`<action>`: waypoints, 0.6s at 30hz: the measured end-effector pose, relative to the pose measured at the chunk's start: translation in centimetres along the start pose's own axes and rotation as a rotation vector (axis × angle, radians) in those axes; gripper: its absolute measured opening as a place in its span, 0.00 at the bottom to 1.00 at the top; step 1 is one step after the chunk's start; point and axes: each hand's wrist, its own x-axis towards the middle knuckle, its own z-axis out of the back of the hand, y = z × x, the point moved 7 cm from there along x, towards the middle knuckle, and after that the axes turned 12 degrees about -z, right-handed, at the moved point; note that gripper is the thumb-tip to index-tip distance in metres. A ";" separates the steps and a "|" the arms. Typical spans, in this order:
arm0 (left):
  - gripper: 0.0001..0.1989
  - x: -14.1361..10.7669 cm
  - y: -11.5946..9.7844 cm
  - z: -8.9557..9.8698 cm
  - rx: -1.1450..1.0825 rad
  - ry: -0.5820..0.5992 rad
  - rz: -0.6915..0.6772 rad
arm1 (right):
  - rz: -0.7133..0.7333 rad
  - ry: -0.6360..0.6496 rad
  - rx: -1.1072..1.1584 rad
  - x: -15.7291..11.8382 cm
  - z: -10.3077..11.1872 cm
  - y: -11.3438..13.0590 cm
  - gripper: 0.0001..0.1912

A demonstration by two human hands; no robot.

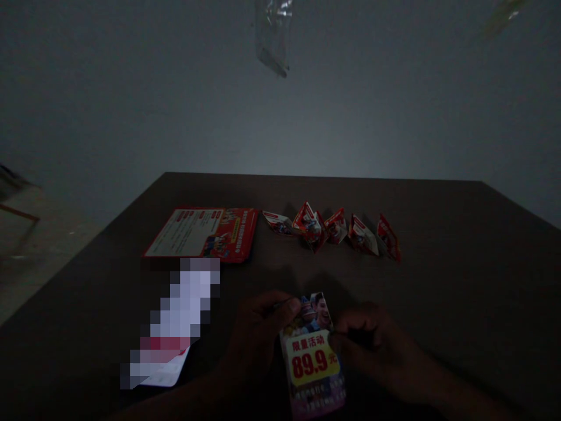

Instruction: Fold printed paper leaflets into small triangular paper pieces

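A printed leaflet (315, 359) with "89.9" in red on yellow and a picture of a person stands out at the bottom middle, tall and narrow. My left hand (265, 324) grips its upper left edge, the thumb lying on the front. On the opposite edge, my right hand (377, 345) pinches the leaflet at about the height of the yellow patch. Shadow hides most of the fingers of both hands. Beyond them, several folded red and white paper pieces (310, 227) form a loose row on the table.
A stack of red printed leaflets (199, 234) lies left of the folded pieces on the dark table (460, 251). Nearer, a flat device with a bright, blurred-out screen (175, 327) lies left of my left hand. Clear plastic (274, 38) appears high against the grey wall (372, 88).
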 end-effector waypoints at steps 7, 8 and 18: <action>0.10 0.1 -0.1 0.1 -0.034 -0.027 -0.002 | -0.004 -0.030 -0.068 0.0 0.2 -0.2 0.16; 0.10 0.1 -0.1 0.1 -0.045 -0.030 0.002 | -0.006 -0.046 -0.076 0.0 0.2 -0.2 0.16; 0.10 0.2 0.5 0.3 -0.075 -0.065 0.044 | -0.021 -0.041 -0.096 0.0 0.2 -0.5 0.14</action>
